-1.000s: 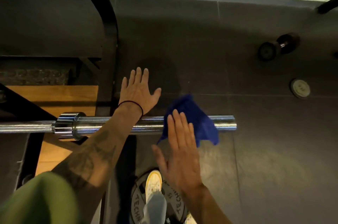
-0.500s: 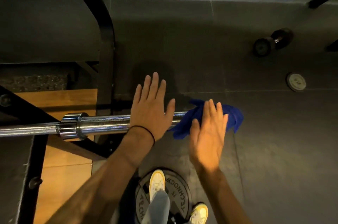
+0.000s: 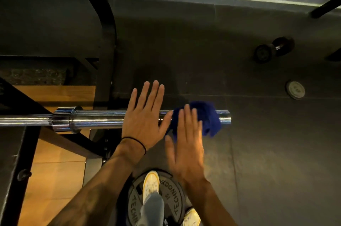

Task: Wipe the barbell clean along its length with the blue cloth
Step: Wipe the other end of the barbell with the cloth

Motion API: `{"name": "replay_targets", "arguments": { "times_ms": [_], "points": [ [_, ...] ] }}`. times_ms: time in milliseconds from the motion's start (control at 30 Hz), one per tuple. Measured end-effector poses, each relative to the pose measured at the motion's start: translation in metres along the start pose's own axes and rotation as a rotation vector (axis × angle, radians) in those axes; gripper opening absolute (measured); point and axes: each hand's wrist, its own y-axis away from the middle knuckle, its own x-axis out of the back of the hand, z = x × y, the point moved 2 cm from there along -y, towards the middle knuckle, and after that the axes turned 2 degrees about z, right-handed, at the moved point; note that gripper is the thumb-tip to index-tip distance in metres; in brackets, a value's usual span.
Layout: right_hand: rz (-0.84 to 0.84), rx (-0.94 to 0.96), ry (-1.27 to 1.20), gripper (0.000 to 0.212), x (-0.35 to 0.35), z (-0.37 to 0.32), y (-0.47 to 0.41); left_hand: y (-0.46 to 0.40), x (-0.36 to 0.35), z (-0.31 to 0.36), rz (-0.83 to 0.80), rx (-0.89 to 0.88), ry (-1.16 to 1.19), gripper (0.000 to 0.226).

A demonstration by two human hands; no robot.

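View from above, looking down past two bare forearms at a gym floor. A chrome barbell (image 3: 96, 120) runs horizontally across the middle of the frame, its sleeve end pointing right and stopping short of the right side. A blue cloth (image 3: 206, 117) is bunched over the bar close to that end, with only a short stub of bare sleeve showing beyond it.

The left hand (image 3: 144, 120) lies flat over the bar, palm down, fingers (image 3: 155, 94) straight, held close together and reaching past the bar toward the far side; the thumb points right and nearly touches the cloth. It is not curled around the bar. A thin black band circles that wrist.

The right hand (image 3: 186, 150) is also flat and open, slightly blurred. Its fingertips (image 3: 188, 113) rest on the near left part of the cloth, over the bar, while the palm hangs on the near side. Most of the cloth lies beyond and to the right of these fingertips. Whether they press the cloth cannot be told.

Below the hands, a shoe (image 3: 151, 183) stands on a black plate (image 3: 169, 196). A dumbbell (image 3: 273, 49) lies on the floor (image 3: 276, 152) far right, well apart from the bar.
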Motion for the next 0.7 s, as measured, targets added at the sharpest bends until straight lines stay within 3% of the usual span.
{"name": "replay_targets", "arguments": {
  "times_ms": [100, 200, 267, 333, 433, 500, 600, 633, 700],
  "points": [
    [-0.052, 0.214, 0.214, 0.071, 0.021, 0.042, -0.004, 0.001, 0.001, -0.001, 0.008, -0.007, 0.016, 0.073],
    [0.105, -0.024, 0.164, 0.069, 0.033, 0.056, -0.007, -0.001, 0.002, -0.001, -0.008, 0.024, 0.02, 0.073],
    [0.087, -0.139, 0.03, 0.076, 0.015, 0.028, -0.004, -0.003, 0.004, 0.0, -0.02, 0.037, 0.026, 0.074],
    [-0.023, 0.005, 0.011, 0.08, -0.002, 0.006, 0.006, -0.007, 0.005, -0.001, -0.024, 0.054, 0.041, 0.076],
    [-0.071, 0.254, 0.195, 0.077, 0.01, 0.029, -0.001, -0.015, 0.007, -0.003, -0.03, 0.073, 0.072, 0.078],
    [-0.021, 0.152, 0.223, 0.072, 0.024, 0.048, -0.009, -0.017, 0.007, -0.002, -0.036, 0.063, 0.08, 0.078],
    [0.042, -0.116, 0.088, 0.076, 0.017, 0.023, -0.009, -0.016, 0.005, -0.004, -0.072, 0.072, 0.092, 0.075],
    [0.012, -0.11, 0.043, 0.079, 0.01, 0.012, -0.005, -0.017, 0.005, -0.004, -0.082, 0.077, 0.098, 0.074],
    [-0.056, 0.078, 0.053, 0.08, 0.005, 0.008, -0.002, -0.019, 0.006, -0.005, -0.099, 0.087, 0.125, 0.073]
  ]
}}
